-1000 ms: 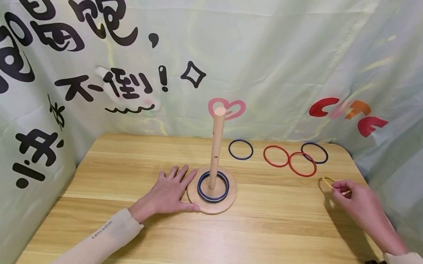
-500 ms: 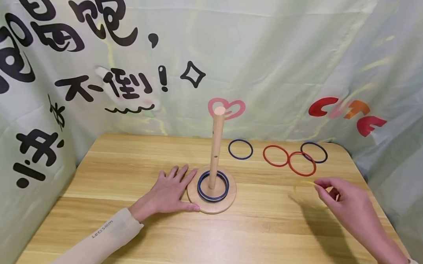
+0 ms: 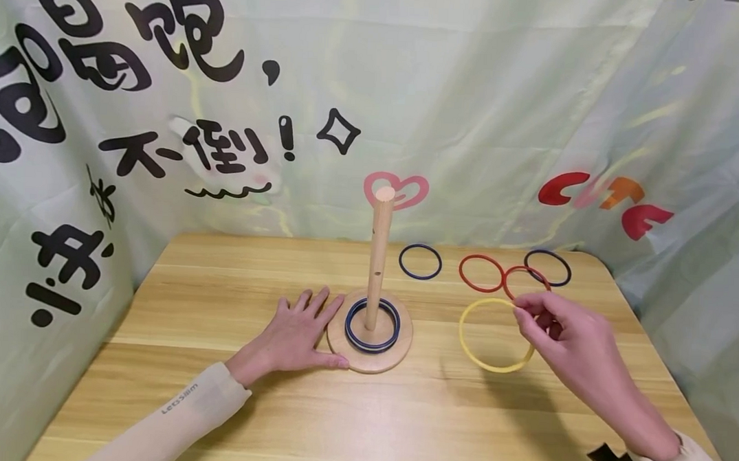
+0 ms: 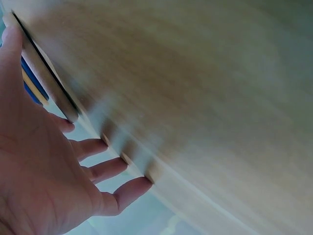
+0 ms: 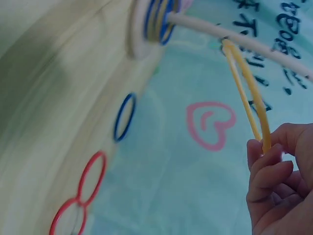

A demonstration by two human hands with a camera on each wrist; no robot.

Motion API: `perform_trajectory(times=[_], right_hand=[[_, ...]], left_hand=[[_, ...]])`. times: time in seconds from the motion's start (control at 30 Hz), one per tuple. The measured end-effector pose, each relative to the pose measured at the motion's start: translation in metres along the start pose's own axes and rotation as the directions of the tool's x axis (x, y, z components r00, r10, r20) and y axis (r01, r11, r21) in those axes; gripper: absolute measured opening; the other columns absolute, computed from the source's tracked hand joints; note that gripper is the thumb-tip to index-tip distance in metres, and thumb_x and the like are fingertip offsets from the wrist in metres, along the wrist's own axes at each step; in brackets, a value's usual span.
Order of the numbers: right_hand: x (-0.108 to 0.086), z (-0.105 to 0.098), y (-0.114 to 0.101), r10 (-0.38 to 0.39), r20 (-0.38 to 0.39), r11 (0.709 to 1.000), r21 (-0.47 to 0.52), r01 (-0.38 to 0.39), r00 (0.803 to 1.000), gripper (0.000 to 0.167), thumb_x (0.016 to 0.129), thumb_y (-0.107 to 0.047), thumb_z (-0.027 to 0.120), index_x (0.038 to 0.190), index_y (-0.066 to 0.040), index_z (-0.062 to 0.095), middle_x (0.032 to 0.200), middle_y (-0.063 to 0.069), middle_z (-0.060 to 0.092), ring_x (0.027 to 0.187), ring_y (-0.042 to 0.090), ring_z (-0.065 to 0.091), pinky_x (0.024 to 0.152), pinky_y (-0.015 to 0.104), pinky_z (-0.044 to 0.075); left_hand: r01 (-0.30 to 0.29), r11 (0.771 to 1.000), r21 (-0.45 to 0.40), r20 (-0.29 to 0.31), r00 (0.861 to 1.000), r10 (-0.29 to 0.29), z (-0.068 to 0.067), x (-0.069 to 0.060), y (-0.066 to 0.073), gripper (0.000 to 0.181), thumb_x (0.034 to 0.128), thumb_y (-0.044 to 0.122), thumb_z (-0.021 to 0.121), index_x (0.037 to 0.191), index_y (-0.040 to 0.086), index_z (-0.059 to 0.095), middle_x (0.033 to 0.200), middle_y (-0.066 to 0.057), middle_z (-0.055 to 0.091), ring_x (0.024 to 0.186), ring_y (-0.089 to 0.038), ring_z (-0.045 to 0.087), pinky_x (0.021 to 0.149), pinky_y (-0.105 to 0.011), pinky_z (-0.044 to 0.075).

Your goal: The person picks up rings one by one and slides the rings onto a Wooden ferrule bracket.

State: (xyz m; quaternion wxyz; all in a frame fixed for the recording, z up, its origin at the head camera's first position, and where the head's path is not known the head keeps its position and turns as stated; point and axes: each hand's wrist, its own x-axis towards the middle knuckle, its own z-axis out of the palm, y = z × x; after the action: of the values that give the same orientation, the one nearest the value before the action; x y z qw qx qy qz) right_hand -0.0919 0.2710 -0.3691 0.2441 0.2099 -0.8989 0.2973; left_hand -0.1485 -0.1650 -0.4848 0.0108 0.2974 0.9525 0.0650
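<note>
A wooden post (image 3: 377, 258) rises from a round wooden base (image 3: 398, 352). Around its foot lie stacked rings with a dark blue one (image 3: 348, 329) on top; the left wrist view shows blue and yellow edges (image 4: 34, 85) in the stack. My left hand (image 3: 297, 334) rests with spread fingers on the table, thumb and fingers at the base's left edge. To the right, my right hand (image 3: 577, 349) pinches a yellow ring (image 3: 493, 368) between thumb and fingers, raised above the table. In the right wrist view the yellow ring (image 5: 252, 88) stands up from the fingertips of the right hand (image 5: 281, 181).
Behind the yellow ring, toward the table's back edge, lie a blue ring (image 3: 401, 261), a red ring (image 3: 462, 272), and another red ring (image 3: 516, 268) overlapping a second blue ring (image 3: 569, 272). A printed curtain (image 3: 486, 112) hangs behind the wooden table (image 3: 218, 286).
My right hand has moved left with the yellow ring, from the table's right side toward the post, and the ring now faces the head camera more broadly. The left hand has stayed in place.
</note>
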Motion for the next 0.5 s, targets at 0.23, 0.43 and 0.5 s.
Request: perform_trajectory(times=[0.23,0.43,0.5], right_hand=[[0.019,0.003,-0.033,0.045,0.03,0.99,0.131,-0.049,0.999,0.026,0.093,0.004,0.083,0.105,-0.018,0.078,0.084,-0.012,0.069,0.063,0.006,0.061,0.061,0.015,0.047],[0.037,0.003,-0.061,0.056,0.026,0.973,0.222,-0.061,0.998,0.022,0.095,0.003,0.082,0.107,-0.015,0.078,0.083,-0.009,0.067,0.057,0.01,0.057,0.051,0.019,0.045],[0.044,0.003,-0.069,0.043,0.005,0.965,0.26,-0.043,0.999,0.023,0.094,0.005,0.082,0.108,-0.014,0.079,0.083,-0.008,0.069,0.054,0.009,0.056,0.049,0.02,0.044]], left_hand=[[0.001,1.0,-0.015,0.0,1.0,-0.001,0.001,0.0,0.001,0.123,0.0849,0.094,0.059,0.172,0.01,0.035,0.17,-0.028,0.036,0.148,-0.057,0.041,0.098,-0.081,0.039],[0.001,1.0,-0.018,-0.002,1.0,-0.001,0.0,-0.001,0.001,0.123,0.0851,0.094,0.059,0.172,0.01,0.036,0.17,-0.028,0.035,0.148,-0.058,0.04,0.099,-0.083,0.037],[-0.004,1.0,-0.019,-0.011,1.0,0.004,0.001,-0.001,0.0,0.123,0.0853,0.094,0.058,0.172,0.01,0.036,0.17,-0.028,0.036,0.147,-0.058,0.041,0.099,-0.083,0.037]])
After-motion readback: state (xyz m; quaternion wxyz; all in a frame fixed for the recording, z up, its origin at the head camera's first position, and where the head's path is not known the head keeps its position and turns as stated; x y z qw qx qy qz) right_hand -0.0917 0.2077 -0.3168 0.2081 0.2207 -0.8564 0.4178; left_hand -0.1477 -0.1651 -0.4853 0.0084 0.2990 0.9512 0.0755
